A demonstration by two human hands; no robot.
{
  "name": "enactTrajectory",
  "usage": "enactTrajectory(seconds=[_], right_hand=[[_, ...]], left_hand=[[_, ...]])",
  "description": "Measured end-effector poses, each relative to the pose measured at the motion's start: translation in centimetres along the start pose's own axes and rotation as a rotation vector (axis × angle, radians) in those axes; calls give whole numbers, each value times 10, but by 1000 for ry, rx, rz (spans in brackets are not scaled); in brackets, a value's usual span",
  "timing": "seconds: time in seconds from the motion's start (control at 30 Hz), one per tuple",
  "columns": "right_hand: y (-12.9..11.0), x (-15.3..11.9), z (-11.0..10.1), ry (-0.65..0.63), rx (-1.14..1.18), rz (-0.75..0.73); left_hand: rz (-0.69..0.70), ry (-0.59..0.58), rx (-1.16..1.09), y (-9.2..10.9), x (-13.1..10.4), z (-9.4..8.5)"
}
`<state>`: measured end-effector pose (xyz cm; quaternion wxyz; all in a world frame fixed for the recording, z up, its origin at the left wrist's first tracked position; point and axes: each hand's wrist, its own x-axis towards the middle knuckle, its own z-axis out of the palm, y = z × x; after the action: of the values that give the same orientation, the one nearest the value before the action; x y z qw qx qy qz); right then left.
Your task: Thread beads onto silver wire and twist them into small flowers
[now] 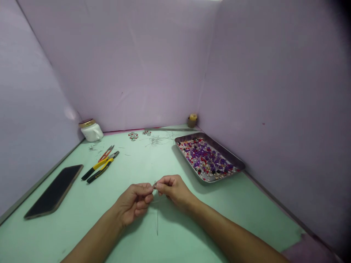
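My left hand (137,202) and my right hand (174,190) meet fingertip to fingertip above the green tabletop. Between them they pinch a thin metal wire (157,219), whose straight end hangs down below the fingers. A small loop of it pokes up over the fingertips. Whether a bead sits on the wire, the fingers hide. To the right of my right hand lies a metal tray (225,151) of purple, red, black and pale beads (205,157). Left of my left hand are yellow-and-black pliers (101,166).
Orange-handled snips (105,154) lie behind the pliers, a dark phone (55,191) at the left. Toward the back wall are a white jar (92,132), beaded wire rings (133,136), loose wire pieces (156,140), long wires (172,129) and a small pot (192,121). Walls enclose three sides.
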<state>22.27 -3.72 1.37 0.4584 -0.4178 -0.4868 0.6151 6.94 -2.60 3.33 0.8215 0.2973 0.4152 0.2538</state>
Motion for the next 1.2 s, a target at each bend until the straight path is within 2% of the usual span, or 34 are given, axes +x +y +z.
enactTrajectory(seconds=[0.23, 0.5, 0.77, 0.87, 1.0, 1.2], right_hand=[[1, -2, 4, 44, -16, -68], [-3, -6, 10, 101, -50, -59], [2, -5, 9, 116, -45, -63], [1, -3, 8, 129, -33, -44], [2, 1, 5, 138, 9, 10], [9, 6, 1, 44, 10, 30]], left_hand=[[4, 3, 4, 0, 1, 0], [66, 7, 38, -2, -2, 2], [160, 154, 87, -4, -4, 15], [179, 171, 186, -1, -4, 14], [140, 169, 437, 10, -8, 5], [214, 293, 800, 25, -12, -9]])
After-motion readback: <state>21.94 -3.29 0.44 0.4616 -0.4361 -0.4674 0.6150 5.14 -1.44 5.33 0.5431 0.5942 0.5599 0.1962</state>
